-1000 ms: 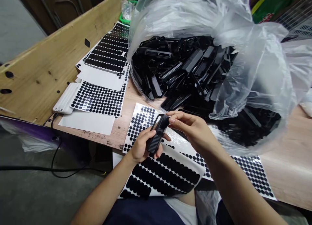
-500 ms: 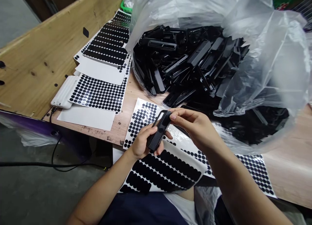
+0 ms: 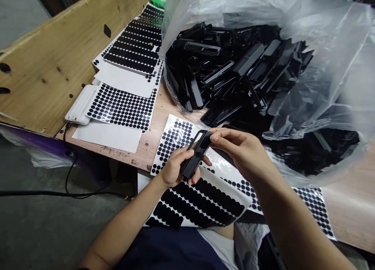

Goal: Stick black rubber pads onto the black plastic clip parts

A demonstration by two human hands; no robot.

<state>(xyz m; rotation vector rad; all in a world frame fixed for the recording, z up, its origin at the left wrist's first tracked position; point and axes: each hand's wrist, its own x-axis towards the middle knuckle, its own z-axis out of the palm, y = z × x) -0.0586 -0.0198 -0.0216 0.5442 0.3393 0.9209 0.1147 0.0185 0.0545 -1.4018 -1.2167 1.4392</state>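
A black plastic part (image 3: 194,160) with a carbon-fibre-like ribbed face and a slotted, frame-like edge is tilted in the middle of the view. My left hand (image 3: 172,169) grips its lower end, thumb on the face and fingers curled behind. At the upper end, my right hand (image 3: 238,145) pinches with thumb and forefinger; whether something small sits between those fingertips is hidden. Under both hands lies a white sheet of black round stickers (image 3: 175,135). Closer to my lap, another sheet with rows of larger black dots (image 3: 202,201) hangs over the table edge.
A clear plastic bag (image 3: 331,79) full of similar black parts (image 3: 216,73) spreads across the table. More sticker sheets (image 3: 125,106) are stacked at the left, beside a white power bank (image 3: 82,105) with a cable. A wooden board (image 3: 58,63) borders the table's left side.
The view has shifted slightly. Both hands still hold the black part in nearly the same pose, with a little more of the left hand's grip around its lower end.
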